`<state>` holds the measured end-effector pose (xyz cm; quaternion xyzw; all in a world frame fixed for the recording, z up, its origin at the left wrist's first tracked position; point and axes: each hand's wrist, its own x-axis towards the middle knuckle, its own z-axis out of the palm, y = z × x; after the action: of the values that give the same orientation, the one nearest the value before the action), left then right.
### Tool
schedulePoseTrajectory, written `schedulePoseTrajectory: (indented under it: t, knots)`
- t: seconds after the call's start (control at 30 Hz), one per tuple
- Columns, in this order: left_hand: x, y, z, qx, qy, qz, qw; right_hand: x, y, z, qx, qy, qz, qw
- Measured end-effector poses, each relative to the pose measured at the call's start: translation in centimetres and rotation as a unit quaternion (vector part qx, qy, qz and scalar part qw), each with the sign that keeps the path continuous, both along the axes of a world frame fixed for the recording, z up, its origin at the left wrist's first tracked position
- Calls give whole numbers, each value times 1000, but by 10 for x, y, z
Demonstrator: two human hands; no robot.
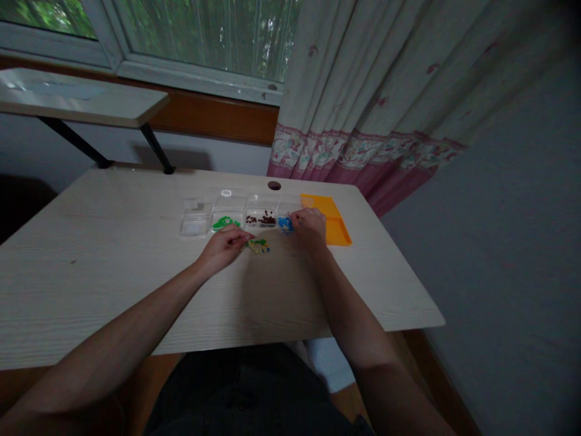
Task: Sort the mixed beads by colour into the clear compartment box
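On the table, a small flat piece patterned in green, yellow and blue (258,246) lies in front of the boxes. My left hand (222,247) reaches its left edge, thumb and finger pinched together on it. My right hand (311,227) is over the box with small blue pieces (285,224), fingers closed at its right side; what they grip is too small to make out. To the left stand clear boxes holding dark brown pieces (267,219) and green pieces (226,222).
A clear open box (194,227) stands at the left end of the row. Behind my right hand lies an open orange tray (338,231). A raised shelf (82,97) on black legs is at the back left, and a round hole (274,186) pierces the table (136,260).
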<state>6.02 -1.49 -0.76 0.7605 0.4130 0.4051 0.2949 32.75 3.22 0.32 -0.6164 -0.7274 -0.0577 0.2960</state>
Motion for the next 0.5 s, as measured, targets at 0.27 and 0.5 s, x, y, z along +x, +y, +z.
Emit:
schedulePoseTrajectory:
  t: [0.27, 0.5]
  knots:
    - [2, -8, 2, 115, 80, -32, 990, -3, 0, -4, 44, 2, 29, 999]
    - [8, -20, 6, 164, 220, -47, 961, -8, -2, -4, 50, 0, 42, 998]
